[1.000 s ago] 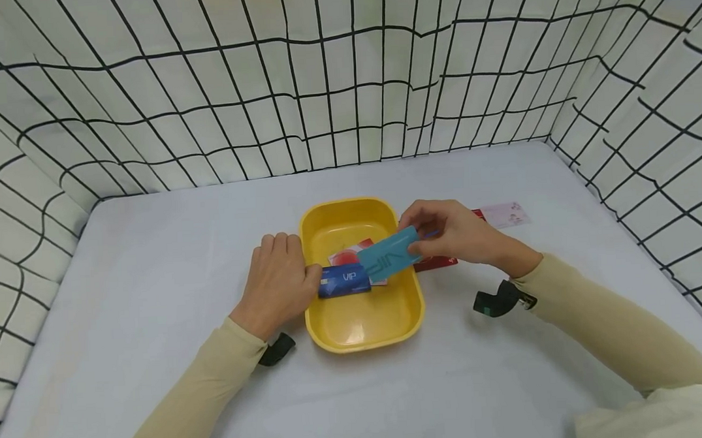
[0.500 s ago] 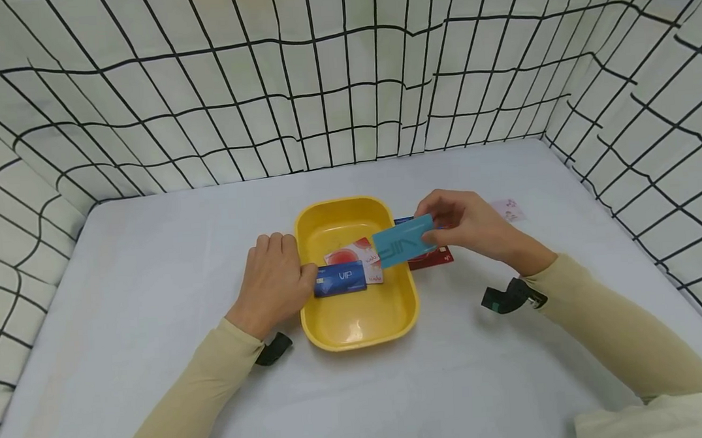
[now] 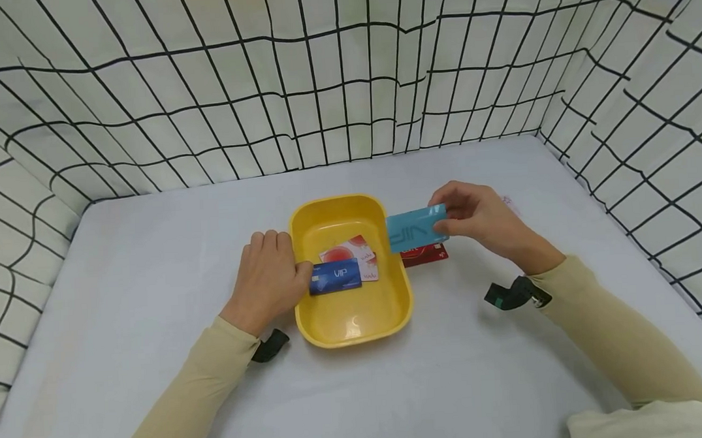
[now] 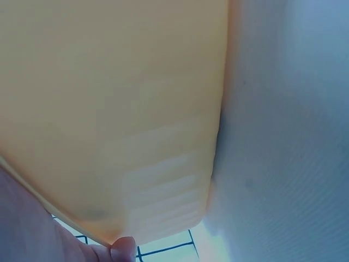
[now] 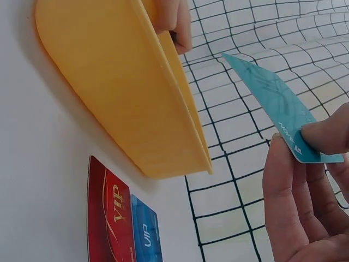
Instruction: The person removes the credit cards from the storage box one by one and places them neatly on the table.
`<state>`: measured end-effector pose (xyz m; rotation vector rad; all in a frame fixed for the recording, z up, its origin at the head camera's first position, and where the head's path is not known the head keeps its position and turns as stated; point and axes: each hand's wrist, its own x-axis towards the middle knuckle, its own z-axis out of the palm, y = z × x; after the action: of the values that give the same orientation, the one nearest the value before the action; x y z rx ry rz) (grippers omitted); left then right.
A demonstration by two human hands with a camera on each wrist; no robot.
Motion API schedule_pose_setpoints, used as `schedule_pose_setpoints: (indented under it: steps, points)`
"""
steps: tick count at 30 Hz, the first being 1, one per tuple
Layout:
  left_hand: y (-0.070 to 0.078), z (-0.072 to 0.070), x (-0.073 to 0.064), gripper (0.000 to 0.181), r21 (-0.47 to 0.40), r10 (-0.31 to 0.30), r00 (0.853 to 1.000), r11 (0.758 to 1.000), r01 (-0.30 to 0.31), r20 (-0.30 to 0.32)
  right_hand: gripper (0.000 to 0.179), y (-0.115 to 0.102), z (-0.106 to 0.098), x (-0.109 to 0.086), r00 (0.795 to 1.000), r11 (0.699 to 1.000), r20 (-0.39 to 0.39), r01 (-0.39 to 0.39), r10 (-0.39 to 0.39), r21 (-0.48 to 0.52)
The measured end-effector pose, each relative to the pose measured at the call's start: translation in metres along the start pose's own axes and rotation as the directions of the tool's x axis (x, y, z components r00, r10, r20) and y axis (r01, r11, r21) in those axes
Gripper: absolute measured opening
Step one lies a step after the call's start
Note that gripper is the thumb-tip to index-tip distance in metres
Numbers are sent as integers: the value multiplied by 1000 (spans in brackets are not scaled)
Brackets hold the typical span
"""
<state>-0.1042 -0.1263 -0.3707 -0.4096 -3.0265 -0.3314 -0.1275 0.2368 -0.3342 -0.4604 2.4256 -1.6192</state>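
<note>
**Yellow tray point(image 3: 349, 318), teal VIP card point(image 3: 413, 229) aloft near its right side**

From my remote feed, the left hand point(image 3: 268, 280) grips the tray. The right hand point(image 3: 474, 217), the nearer, pinches the card's right end; its long axis points leftward, traywards.

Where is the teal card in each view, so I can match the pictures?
Head: right of centre, pinched in the right hand; the teal card has its left end at the yellow tray's right rim.
Left wrist: not in this picture.
Right wrist: right half, slanting down toward the right edge; teal card.
Shared landmark: the yellow tray, in all three views, filling much of the left wrist picture.
</note>
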Motion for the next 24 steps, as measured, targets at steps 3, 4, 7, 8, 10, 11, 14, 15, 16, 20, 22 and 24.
schedule_pose_setpoints:
  steps: [3, 4, 7, 8, 10, 11, 14, 15, 16, 20, 22, 24]
  points:
    - [1, 0, 0, 32, 0, -6, 1000, 1000, 6, 8, 24, 3, -3, -2, 1000, 1000, -27, -1, 1, -15]
    - [1, 0, 0, 32, -2, -9, 1000, 1000, 9, 11, 24, 4, -4, -2, 999, 1000, -33, -3, 2, -13]
    - [1, -1, 0, 32, -3, -12, 1000, 1000, 12, 14, 24, 7, -7, -4, 999, 1000, -50, -5, 5, 0]
    - [1, -1, 0, 32, -3, -12, 1000, 1000, 12, 13, 25, 8, -9, -5, 998, 1000, -56, -5, 5, 4]
    - [1, -1, 0, 32, -2, -8, 1000, 1000, 8, 9, 25, 10, -11, -6, 997, 1000, -72, -12, 12, -1]
    - [1, -1, 1, 31, -1, -6, 1000, 1000, 6, 8, 25, 11, -12, -6, 996, 1000, -82, -18, 17, -9]
    - [1, -1, 2, 31, 2, -3, 1000, 1000, 3, 9, 26, 13, -15, -7, 993, 999, -113, -42, 39, -27]
    - [1, -1, 2, 31, 1, -4, 1000, 1000, 4, 10, 26, 14, -16, -8, 992, 998, -120, -50, 47, -24]
    - [1, -1, 2, 31, -2, -5, 1000, 1000, 5, 13, 27, 14, -18, -8, 990, 998, -128, -58, 55, -18]
    - [2, -1, 3, 31, -18, -11, 1000, 1000, 11, 19, 28, 17, -22, -10, 985, 997, -150, -81, 83, 19]
    - [2, -1, 3, 30, -25, -13, 1000, 1000, 13, 17, 28, 19, -24, -11, 982, 995, -161, -96, 100, 32]
    - [2, -1, 3, 30, -29, -13, 1000, 999, 14, 16, 29, 22, -27, -11, 977, 992, -173, -118, 124, 48]
